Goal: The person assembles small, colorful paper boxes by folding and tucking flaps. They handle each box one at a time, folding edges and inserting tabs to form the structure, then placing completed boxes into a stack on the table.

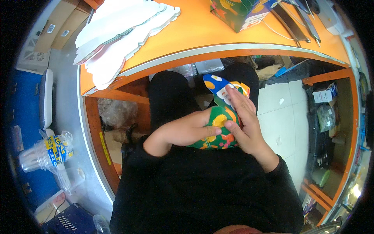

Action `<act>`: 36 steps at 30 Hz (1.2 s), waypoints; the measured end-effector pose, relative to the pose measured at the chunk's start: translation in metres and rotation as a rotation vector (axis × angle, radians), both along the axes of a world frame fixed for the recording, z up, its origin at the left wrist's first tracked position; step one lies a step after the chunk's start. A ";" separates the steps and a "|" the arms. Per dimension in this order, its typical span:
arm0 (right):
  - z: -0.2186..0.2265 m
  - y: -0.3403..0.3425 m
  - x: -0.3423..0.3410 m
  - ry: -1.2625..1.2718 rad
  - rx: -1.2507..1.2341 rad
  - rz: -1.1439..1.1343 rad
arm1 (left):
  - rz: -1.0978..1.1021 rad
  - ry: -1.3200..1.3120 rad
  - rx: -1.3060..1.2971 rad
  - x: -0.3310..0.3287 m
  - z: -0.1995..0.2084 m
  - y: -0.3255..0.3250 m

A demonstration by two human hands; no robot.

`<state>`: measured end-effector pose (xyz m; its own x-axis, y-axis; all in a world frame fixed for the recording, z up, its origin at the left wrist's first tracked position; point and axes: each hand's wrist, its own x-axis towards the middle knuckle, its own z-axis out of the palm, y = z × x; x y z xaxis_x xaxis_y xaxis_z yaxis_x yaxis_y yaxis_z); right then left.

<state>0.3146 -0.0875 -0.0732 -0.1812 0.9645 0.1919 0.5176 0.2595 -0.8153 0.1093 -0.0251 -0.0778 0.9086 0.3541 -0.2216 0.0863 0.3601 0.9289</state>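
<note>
Above my lap I hold a folded card box [221,120], green and blue with a print of yellow and red flowers and a white label patch. One end rests close to my black top, and a pointed blue flap sticks up at the far end. My left hand [188,129] grips its left side, thumb lying across the front and the other fingers hidden behind. Along the right side lies my right hand [249,124], fingers stretched along the card and thumb pressed on the front near the yellow flower.
Ahead is an orange table [187,37] carrying a stack of white die-cut card sheets [120,43], a similar printed box [239,15] and a long metal tool [290,23]. Wrapped plastic cups [44,154] lie on the grey surface at left. An orange shelf [344,128] holds packages at right.
</note>
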 end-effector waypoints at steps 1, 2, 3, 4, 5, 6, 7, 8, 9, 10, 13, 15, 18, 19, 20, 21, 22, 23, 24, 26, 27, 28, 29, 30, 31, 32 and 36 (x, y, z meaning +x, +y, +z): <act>0.003 0.001 0.000 -0.048 0.028 0.038 | -0.015 0.015 0.044 -0.003 0.003 0.000; 0.008 0.004 0.000 -0.097 0.056 0.075 | -0.064 0.062 0.171 -0.005 0.011 0.005; 0.011 0.005 0.000 -0.145 0.087 0.114 | -0.124 0.067 0.208 -0.006 0.013 0.010; 0.008 0.005 0.001 -0.071 0.052 0.163 | -0.184 0.073 0.244 -0.007 0.015 0.015; 0.002 0.005 0.002 0.002 0.016 0.210 | -0.246 0.077 0.280 -0.008 0.016 0.016; -0.003 0.006 0.002 0.073 -0.013 0.259 | -0.260 0.029 0.223 -0.008 0.012 0.017; -0.005 0.009 0.003 0.143 -0.042 0.311 | -0.272 -0.019 0.165 -0.010 0.002 0.016; -0.004 0.007 0.002 0.167 -0.034 0.311 | -0.284 -0.067 0.107 -0.012 -0.008 0.015; -0.005 0.006 0.004 0.161 -0.022 0.316 | -0.226 -0.167 -0.096 -0.015 -0.021 0.012; -0.006 0.004 0.008 0.154 -0.013 0.314 | -0.173 -0.269 -0.302 -0.019 -0.034 0.008; -0.011 -0.001 0.007 0.352 0.071 0.206 | -0.010 -0.459 -0.609 -0.020 -0.040 0.001; -0.018 -0.002 0.001 0.507 0.104 0.102 | 0.060 -0.531 -0.520 -0.015 -0.022 -0.006; -0.042 0.000 -0.005 0.505 0.178 -0.014 | 0.126 -0.098 -0.068 -0.014 0.005 -0.009; -0.050 0.002 -0.004 0.343 0.246 0.019 | 0.128 0.065 0.058 -0.013 0.011 -0.009; -0.056 0.002 -0.003 0.179 0.314 0.048 | 0.222 0.192 -0.001 -0.010 0.001 -0.015; -0.058 0.006 -0.003 0.020 0.380 0.077 | 0.264 0.212 -0.004 -0.010 -0.018 -0.022; -0.057 0.004 -0.004 -0.033 0.301 0.121 | 0.302 0.228 -0.005 -0.011 -0.041 -0.027; -0.055 0.000 -0.003 -0.112 0.191 0.145 | 0.341 0.234 -0.006 -0.011 -0.053 -0.028; -0.051 -0.004 -0.003 -0.082 0.161 0.128 | 0.296 0.311 0.053 -0.009 -0.053 -0.025; -0.053 -0.006 -0.002 -0.036 0.125 0.099 | 0.291 0.324 0.144 -0.006 -0.047 -0.027; -0.065 -0.004 -0.001 -0.018 0.126 0.083 | 0.281 0.321 0.115 -0.005 -0.049 -0.026; -0.072 -0.003 0.002 -0.003 0.124 0.072 | 0.274 0.314 0.082 -0.003 -0.053 -0.022; -0.076 -0.004 0.001 -0.006 0.138 0.045 | 0.266 0.307 0.049 -0.001 -0.056 -0.020; -0.079 -0.002 -0.003 -0.007 0.158 0.016 | 0.240 0.374 0.094 0.001 -0.057 -0.016; -0.081 0.000 -0.007 -0.008 0.185 -0.013 | 0.288 0.302 0.034 0.002 -0.065 -0.019; -0.082 -0.001 -0.008 0.015 0.174 -0.026 | 0.280 0.334 0.068 0.002 -0.068 -0.018; -0.075 -0.002 -0.011 0.029 0.094 -0.032 | 0.291 0.391 0.081 0.001 -0.059 -0.017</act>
